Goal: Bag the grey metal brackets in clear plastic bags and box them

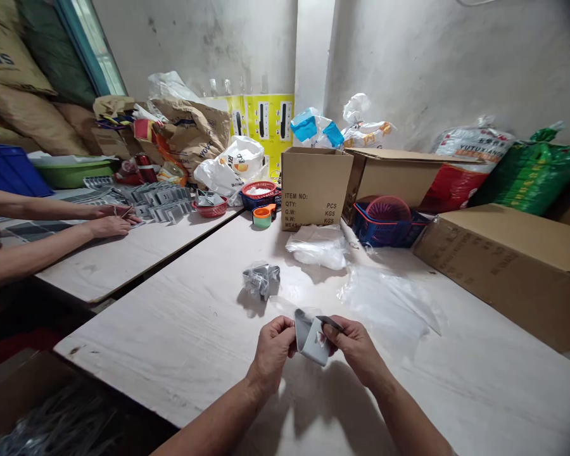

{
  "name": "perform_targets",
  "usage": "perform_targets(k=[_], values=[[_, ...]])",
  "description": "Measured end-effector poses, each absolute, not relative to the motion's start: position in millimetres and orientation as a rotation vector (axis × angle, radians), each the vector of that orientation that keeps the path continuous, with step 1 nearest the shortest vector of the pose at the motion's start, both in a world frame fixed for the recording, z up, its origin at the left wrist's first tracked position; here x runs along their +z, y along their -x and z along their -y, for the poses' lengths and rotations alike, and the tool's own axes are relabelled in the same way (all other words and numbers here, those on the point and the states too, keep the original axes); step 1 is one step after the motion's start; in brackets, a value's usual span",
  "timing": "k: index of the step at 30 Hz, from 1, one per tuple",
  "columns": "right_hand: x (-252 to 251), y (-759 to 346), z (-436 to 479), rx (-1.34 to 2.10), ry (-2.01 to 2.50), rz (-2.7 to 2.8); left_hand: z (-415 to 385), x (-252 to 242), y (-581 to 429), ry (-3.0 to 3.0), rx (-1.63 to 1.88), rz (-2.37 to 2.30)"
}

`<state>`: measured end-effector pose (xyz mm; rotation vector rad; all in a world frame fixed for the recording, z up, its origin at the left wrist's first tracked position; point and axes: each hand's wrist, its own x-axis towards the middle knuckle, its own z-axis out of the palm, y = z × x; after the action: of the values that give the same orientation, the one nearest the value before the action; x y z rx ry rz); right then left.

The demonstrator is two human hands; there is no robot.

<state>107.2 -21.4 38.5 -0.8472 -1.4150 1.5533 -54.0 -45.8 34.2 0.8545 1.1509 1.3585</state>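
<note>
My left hand (274,348) and my right hand (356,347) are both closed on a bent grey metal bracket (310,339), held just above the pale wooden table (180,329). The left grips its left edge, the right pinches its upper right corner. A clear bag with grey metal pieces (261,280) lies on the table a little beyond my left hand. Loose clear plastic bags (389,297) lie beyond my right hand.
Another person's two hands (111,221) rest on the left table beside rows of grey brackets (164,201). Cardboard boxes (313,187) (513,259), a blue basket (384,228), red bowls, an orange tape roll (263,216) and sacks crowd the back.
</note>
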Motion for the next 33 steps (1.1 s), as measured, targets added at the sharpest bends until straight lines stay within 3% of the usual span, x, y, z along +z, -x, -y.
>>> perform_targets(k=[5, 13, 17, 23, 33], values=[[34, -113, 15, 1.411, 0.984, 1.383, 50, 33, 64, -0.713, 1.345, -1.035], [33, -121, 11, 1.549, 0.935, 1.210, 48, 37, 63, -0.506, 1.184, -0.846], [35, -122, 10, 1.671, 0.845, 1.010, 45, 31, 58, -0.737, 1.192, -1.082], [28, -126, 7, 1.707, 0.812, 0.945, 52, 39, 58, -1.377, 1.544, -1.564], [24, -122, 12, 1.683, 0.746, 1.113, 52, 49, 49, -1.668, 1.242, -1.518]])
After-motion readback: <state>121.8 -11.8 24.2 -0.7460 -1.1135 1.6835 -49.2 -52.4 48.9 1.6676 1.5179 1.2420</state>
